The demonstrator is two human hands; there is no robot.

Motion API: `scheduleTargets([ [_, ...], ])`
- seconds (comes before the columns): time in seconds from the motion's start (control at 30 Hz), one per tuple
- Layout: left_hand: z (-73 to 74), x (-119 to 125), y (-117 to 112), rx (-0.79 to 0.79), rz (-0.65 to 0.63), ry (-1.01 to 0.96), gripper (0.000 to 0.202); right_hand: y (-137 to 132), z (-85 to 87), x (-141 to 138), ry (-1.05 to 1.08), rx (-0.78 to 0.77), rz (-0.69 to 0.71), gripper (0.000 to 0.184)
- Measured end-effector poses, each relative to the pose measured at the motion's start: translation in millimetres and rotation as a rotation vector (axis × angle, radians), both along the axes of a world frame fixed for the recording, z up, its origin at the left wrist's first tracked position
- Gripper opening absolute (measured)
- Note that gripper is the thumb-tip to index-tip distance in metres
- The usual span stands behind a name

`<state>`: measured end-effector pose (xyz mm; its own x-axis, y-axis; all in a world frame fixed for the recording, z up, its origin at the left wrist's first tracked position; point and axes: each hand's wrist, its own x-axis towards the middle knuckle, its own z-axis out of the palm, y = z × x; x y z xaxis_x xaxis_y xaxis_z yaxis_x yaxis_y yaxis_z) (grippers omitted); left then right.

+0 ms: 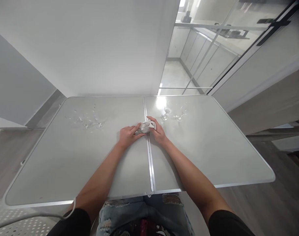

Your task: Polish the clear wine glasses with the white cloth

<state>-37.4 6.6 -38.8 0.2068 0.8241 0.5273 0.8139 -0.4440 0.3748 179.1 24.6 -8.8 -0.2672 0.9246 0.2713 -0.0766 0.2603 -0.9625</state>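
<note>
Over the seam of the folding table, my left hand (128,135) is closed around one end of a clear stemmed glass (142,129), which lies tilted sideways between my hands. My right hand (159,131) grips a bunched white cloth (150,124) against the other end of the glass. How far the cloth goes inside the bowl, I cannot make out. Just beyond my right hand stands a clear stemmed glass (164,116), with another stemmed glass (180,118) to its right.
Several more clear stemmed glasses (99,124) are grouped on the left half of the grey table (65,164); their outlines are faint. The table's far edge meets a white wall (102,49). At the back right is a glass sliding door (201,59). A white cable (41,215) runs past my left sleeve.
</note>
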Motion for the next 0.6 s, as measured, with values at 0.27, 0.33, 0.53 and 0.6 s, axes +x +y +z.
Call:
scheduleTargets([
  [0.27,6.3,1,0,-0.016,-0.028,-0.069,0.059,3,2.1,3,0.235,-0.085,-0.064,0.039],
  [0.33,8.3,2,0,-0.017,-0.048,-0.070,0.060,0,2.2,3,0.259,-0.072,-0.110,0.038],
  [0.53,5.3,-1,0,-0.009,-0.043,-0.087,0.058,-7,2.2,0,0.108,0.029,-0.052,0.047],
  [0.6,2.0,-1,1,0.015,-0.029,-0.077,0.058,-7,0.2,-1,0.048,0.050,-0.014,0.050],
])
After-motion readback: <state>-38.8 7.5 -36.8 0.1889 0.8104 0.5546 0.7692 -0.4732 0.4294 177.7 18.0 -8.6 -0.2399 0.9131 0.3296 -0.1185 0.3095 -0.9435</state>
